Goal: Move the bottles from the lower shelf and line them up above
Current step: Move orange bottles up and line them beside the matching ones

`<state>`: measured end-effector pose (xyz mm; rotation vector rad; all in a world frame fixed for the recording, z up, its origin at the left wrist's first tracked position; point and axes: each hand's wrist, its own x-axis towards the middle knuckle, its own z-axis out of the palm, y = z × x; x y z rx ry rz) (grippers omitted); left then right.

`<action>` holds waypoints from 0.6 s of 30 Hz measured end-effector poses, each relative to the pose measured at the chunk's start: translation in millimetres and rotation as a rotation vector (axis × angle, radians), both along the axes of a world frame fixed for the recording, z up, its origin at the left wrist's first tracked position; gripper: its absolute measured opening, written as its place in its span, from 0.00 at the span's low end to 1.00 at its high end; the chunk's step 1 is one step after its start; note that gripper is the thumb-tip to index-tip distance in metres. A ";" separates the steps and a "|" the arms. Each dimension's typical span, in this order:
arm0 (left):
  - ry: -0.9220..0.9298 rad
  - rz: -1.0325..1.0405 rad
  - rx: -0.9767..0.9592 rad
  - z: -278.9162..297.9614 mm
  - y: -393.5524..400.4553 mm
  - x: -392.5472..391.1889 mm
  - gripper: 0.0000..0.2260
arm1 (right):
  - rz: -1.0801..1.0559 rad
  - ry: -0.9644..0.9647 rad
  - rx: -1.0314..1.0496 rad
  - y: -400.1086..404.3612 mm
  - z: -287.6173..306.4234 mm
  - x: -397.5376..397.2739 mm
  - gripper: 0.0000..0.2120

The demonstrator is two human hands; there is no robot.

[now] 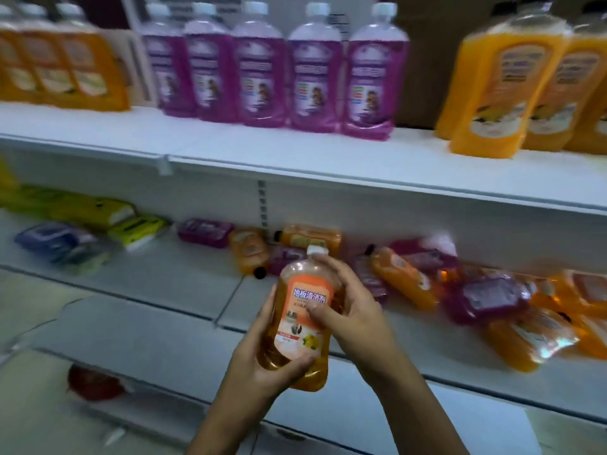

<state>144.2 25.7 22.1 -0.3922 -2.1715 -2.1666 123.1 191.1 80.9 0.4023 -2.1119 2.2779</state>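
Note:
I hold an orange bottle [300, 318] with a white cap and an orange label in front of the lower shelf [147, 280]. My left hand [259, 359] grips its base from below. My right hand [348, 307] curls round its upper right side, thumb on the label. On the lower shelf several orange bottles [402, 277] and purple bottles [489, 297] lie on their sides in a heap to the right. On the upper shelf [295, 152] several purple bottles [315, 70] stand upright in a row, with upright orange bottles [502, 83] to their right.
Orange boxed packs [59, 67] stand at the left of the upper shelf. Yellow, green and blue packets [95, 224] lie at the left of the lower shelf. A red object [93, 382] sits on a lower level. A brown carton [430, 60] stands behind the bottles.

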 end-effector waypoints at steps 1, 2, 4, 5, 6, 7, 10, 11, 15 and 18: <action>0.011 0.048 0.006 1.8 -20.2 6.8 0.42 | 0.045 0.005 -0.003 -22.0 1.8 3.8 0.30; 0.020 0.093 0.013 4.2 -39.6 13.9 0.41 | 0.084 0.017 0.000 -43.4 4.4 8.2 0.31; 0.045 0.165 0.018 10.7 -76.8 28.1 0.41 | 0.138 0.047 0.012 -82.2 9.9 15.7 0.32; 0.057 0.191 0.015 13.8 -94.7 35.1 0.41 | 0.163 0.065 0.017 -99.7 12.7 18.8 0.31; 0.065 0.210 0.013 16.1 -112.6 42.3 0.42 | 0.191 0.089 0.026 -116.4 15.2 21.3 0.31; 0.070 0.227 0.011 18.1 -130.0 49.8 0.42 | 0.221 0.117 0.046 -132.4 17.4 23.3 0.31; 0.093 0.302 -0.013 25.2 -177.2 72.4 0.43 | 0.321 0.204 0.115 -179.3 25.4 29.0 0.30; 0.100 0.328 -0.019 27.2 -190.8 78.4 0.43 | 0.347 0.230 0.129 -194.2 28.3 30.8 0.30; 0.114 0.417 -0.021 38.1 -232.7 92.1 0.43 | 0.390 0.304 0.161 -243.2 41.7 33.7 0.33; 0.153 0.443 -0.045 46.2 -260.0 91.4 0.44 | 0.405 0.362 0.168 -272.3 53.7 30.0 0.33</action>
